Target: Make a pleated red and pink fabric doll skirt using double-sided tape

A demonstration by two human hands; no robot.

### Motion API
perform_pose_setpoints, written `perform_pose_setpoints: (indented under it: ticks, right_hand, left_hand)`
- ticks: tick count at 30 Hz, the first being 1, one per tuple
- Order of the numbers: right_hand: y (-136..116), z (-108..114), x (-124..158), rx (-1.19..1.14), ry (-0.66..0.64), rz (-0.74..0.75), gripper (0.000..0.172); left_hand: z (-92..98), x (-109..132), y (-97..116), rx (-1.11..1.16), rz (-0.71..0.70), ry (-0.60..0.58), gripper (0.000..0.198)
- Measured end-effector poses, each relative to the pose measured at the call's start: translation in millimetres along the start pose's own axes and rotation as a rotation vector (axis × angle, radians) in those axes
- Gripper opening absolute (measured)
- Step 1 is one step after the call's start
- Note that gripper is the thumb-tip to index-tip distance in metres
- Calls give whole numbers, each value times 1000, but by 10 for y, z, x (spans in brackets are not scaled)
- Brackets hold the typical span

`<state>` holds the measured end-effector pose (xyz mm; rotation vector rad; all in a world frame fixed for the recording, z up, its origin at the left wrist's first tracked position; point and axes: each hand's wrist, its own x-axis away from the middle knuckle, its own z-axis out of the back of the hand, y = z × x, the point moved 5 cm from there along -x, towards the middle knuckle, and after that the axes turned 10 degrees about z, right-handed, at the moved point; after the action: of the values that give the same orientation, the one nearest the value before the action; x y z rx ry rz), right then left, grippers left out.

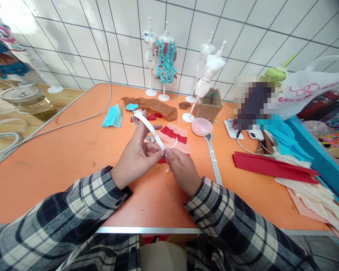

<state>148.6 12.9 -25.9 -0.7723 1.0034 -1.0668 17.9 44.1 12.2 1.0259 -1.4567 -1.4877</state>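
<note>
My left hand (137, 156) and my right hand (182, 169) meet above the orange table (73, 158), both in plaid sleeves. Between them runs a white strip of tape (151, 130), pulled off a small roll (136, 119) that sits over my left fingers. My right hand's thumb and forefinger pinch the strip's near end; my left hand's fingers close on the strip beside it. Under the hands lies a piece of red and pink layered crepe paper (175, 137).
Several small white mannequins stand at the back, one in a teal ruffled dress (166, 62). Nearby are a cardboard box (209, 103), a pink bowl (202, 126), brown fabric (155, 106), a teal scrap (113, 116), red paper sheets (268, 165) and a white plastic bag (307, 88).
</note>
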Motion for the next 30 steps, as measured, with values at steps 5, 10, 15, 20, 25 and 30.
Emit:
perform_pose_setpoints:
  ticks: [5, 10, 15, 20, 25, 30]
  right_hand:
    - [-5, 3, -11, 11, -7, -4, 42]
    - [-11, 11, -19, 17, -8, -16, 41]
    - [-17, 6, -25, 5, -16, -15, 40]
    - [-5, 26, -34, 45, -22, -25, 40]
    - [2, 72, -53, 69, -16, -43, 37]
    - [6, 92, -72, 27, 45, -24, 38]
  left_hand:
    - [-2, 0, 4, -7, 0, 8, 112]
    - [-6, 1, 15, -10, -5, 11, 110]
    - [-6, 4, 1, -12, -5, 17, 112]
    - [26, -21, -17, -40, -18, 24, 112]
    - [57, -39, 9, -65, -38, 37, 112]
    - [55, -36, 12, -51, -55, 14, 113]
